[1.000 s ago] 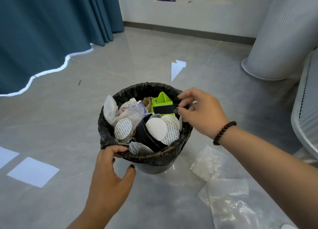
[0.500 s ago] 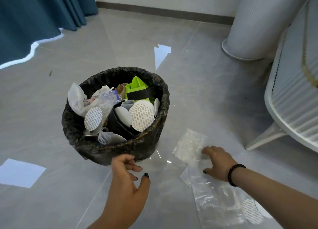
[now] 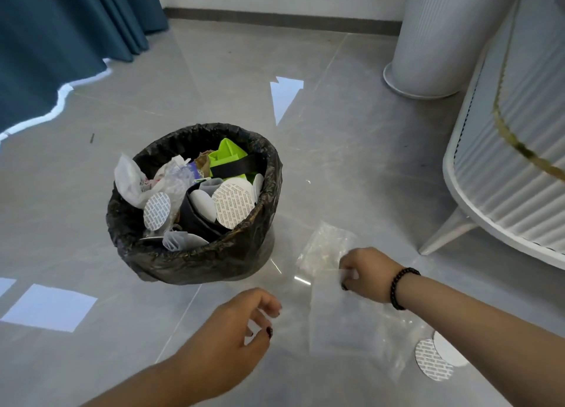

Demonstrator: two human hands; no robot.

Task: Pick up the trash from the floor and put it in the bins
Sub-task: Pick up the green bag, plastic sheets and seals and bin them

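The bin [image 3: 195, 210], lined in black and nearly full, stands on the floor [image 3: 351, 168] ahead and left of both hands. The left hand [image 3: 232, 339] hovers over the floor with fingers loosely curled, holding nothing. Right of it, the right hand [image 3: 365, 273] pinches the near top edge of a clear bag [image 3: 342, 318], whose long axis runs back toward the person; a 2nd bag [image 3: 324, 247] lies just beyond. The bin is up-left of the grip, so that hand is better placed.

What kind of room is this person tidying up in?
Probably a living space in a home: glossy grey tiled floor, teal curtains hanging to it, ribbed white furniture on a slanted leg, and a small lined bin.
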